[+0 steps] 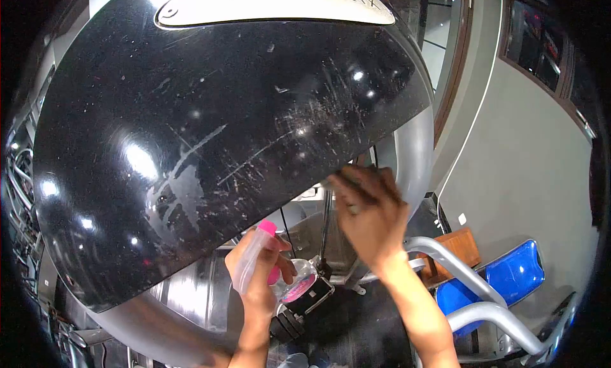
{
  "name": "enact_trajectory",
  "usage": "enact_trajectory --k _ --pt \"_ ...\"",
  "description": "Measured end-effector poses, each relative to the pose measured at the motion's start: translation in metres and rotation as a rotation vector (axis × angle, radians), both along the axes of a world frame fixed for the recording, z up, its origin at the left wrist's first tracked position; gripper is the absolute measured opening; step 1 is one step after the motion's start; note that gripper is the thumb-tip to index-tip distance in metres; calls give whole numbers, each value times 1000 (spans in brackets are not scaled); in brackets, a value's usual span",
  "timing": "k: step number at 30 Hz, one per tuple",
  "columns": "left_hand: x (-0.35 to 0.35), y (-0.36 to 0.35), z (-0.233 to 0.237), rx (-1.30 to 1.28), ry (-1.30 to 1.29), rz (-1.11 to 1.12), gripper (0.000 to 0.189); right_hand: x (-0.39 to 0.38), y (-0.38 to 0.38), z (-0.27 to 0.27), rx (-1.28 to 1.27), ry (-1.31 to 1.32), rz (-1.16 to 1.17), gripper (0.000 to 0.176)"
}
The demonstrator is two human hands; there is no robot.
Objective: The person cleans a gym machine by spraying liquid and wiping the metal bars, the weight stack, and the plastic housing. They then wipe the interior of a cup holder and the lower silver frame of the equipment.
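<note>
My left hand (pixel 258 260) is wrapped round a clear spray bottle (pixel 299 285) with a pink and whitish spray head, just below the lower edge of a large black panel (pixel 242 107). The panel carries a light "MATRIX" plate at its top, with scuffs, scratches and a smeared patch on its lower left. At the panel's lower right edge is my right hand (pixel 372 212), its fingers bent and blurred by motion. Whether it holds anything is too smeared to make out.
Grey curved tubes (pixel 414 158) frame the panel. At the lower right are a blue padded seat (pixel 515 272), silver bars (pixel 458 272) and a brown wooden box (pixel 453 253), beside a grey wall (pixel 522 152). Gym equipment lines the left edge.
</note>
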State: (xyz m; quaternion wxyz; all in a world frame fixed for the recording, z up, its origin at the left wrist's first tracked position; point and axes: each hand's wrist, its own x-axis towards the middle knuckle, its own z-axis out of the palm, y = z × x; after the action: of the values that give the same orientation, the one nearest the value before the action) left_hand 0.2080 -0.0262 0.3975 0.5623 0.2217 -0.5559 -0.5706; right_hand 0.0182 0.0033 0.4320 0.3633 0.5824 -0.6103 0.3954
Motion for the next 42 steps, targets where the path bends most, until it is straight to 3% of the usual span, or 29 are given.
enact_trajectory --k 4,8,9,10,12,16,18,20,22,23,24,26,27,28,30,32,34,36,38,40,42 --pt "-6 2 1 36 35 17 33 -19 17 22 -227 -79 124 37" --pt "-9 1 0 21 51 -15 31 2 8 50 -410 -100 209 34" --pt "-8 2 -1 12 63 -23 30 6 4 49 -356 -106 173 35" --pt "-6 2 -1 1 72 -26 30 19 -2 45 -316 -105 42 24" --pt "-4 3 -2 -1 64 -19 29 19 -14 24 -423 -221 85 37" --pt "1 2 -2 8 50 -7 29 33 -16 -10 -414 -344 103 39" --pt "1 1 -2 6 53 -9 29 36 -13 -17 -219 -429 214 29" --pt "1 1 -3 6 55 -16 29 36 -12 -20 -234 -529 318 27" --pt "2 1 -5 38 24 -1 29 32 -8 -18 -380 -816 316 28" --pt "2 1 -6 40 20 0 29 33 -15 -14 -544 -911 238 29" --pt "1 -1 -8 22 25 -9 29 34 -20 -10 -542 -916 236 29" --pt "0 -2 -8 2 27 -18 30 36 -27 -3 -475 -1037 355 26" --pt "-1 -2 -9 5 22 -4 31 48 -29 -1 -534 -1148 519 26" --pt "-2 -1 -9 9 19 13 32 50 -27 -5 -534 -1148 520 26" --pt "-2 -1 -11 -4 -16 20 33 53 -24 -16 -395 -1254 525 36" --pt "-1 -1 -13 -17 -53 30 33 58 -16 -21 -354 -1232 526 33" --pt "2 -3 -15 -16 -123 32 33 56 -15 -42 -157 -1082 548 32" --pt "3 -2 -11 -13 -94 50 32 53 -21 -55 -126 -1021 551 35" --pt "3 1 -4 -10 -72 73 31 50 -26 -49 81 -1266 710 35" --pt "3 2 0 32 -18 83 29 33 -43 -57 249 -1089 616 58" --pt "5 0 -2 26 -55 94 27 23 -71 -65 287 -1118 957 57"
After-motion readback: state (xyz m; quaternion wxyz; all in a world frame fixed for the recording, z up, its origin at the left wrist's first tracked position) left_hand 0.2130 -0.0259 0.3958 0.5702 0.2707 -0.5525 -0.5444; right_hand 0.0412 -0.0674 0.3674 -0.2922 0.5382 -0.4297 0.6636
